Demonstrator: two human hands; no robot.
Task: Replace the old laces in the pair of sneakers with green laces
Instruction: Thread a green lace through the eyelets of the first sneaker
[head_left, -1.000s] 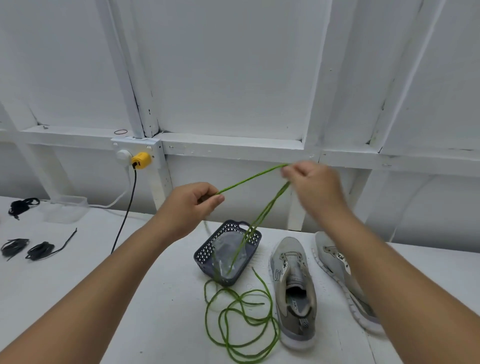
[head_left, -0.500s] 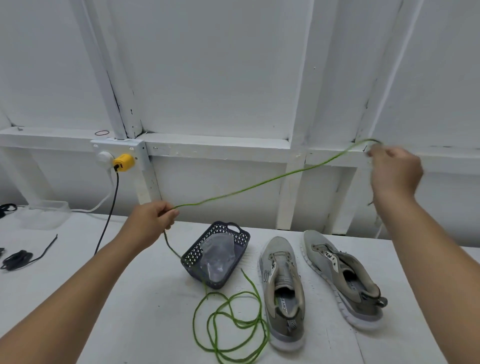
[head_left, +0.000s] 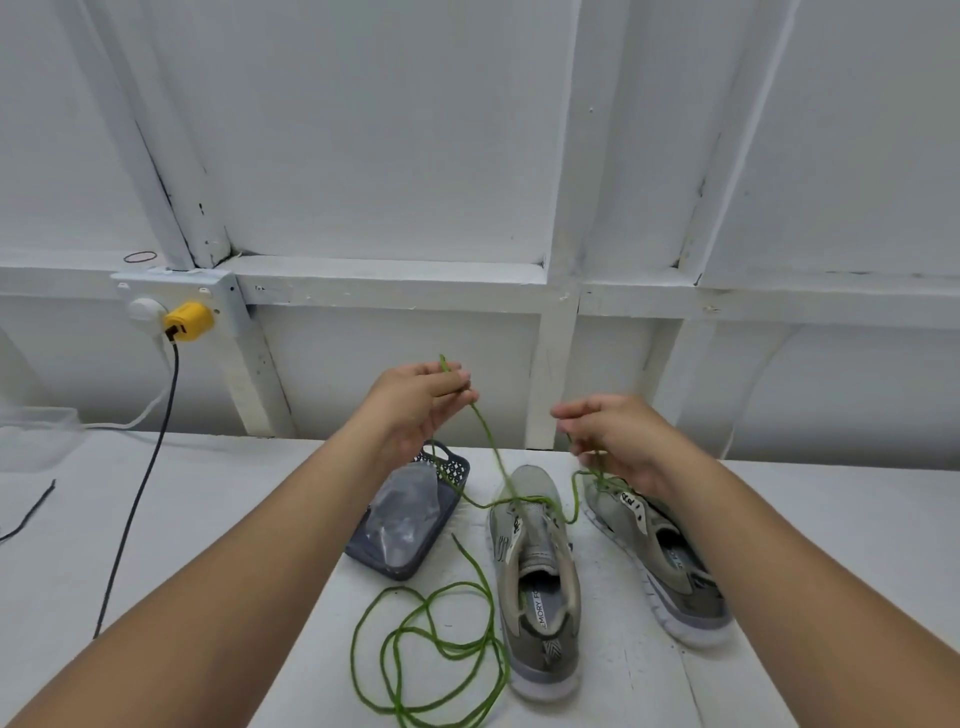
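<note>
A person's left hand pinched one end of a thin green cord lace between thumb and curled fingers, raised above a white painted counter. The right hand, fingers loosely curled, gripped the same lace further along, just above the toe of the right-hand grey mesh sneaker. Between the two hands the lace sagged down and draped across the toe of the left-hand grey mesh sneaker.

Both sneakers stood side by side near the middle of the counter, toes pointing at its back edge, their eyelets without laces. A second length of green lace lay in loose loops by the counter's front edge, touching the left-hand sneaker's heel. A small dark grey plastic basket holding a clear plastic bag sat just left of the sneakers. A black cable ran from a yellow plug in a wall socket down across the counter's left side.
</note>
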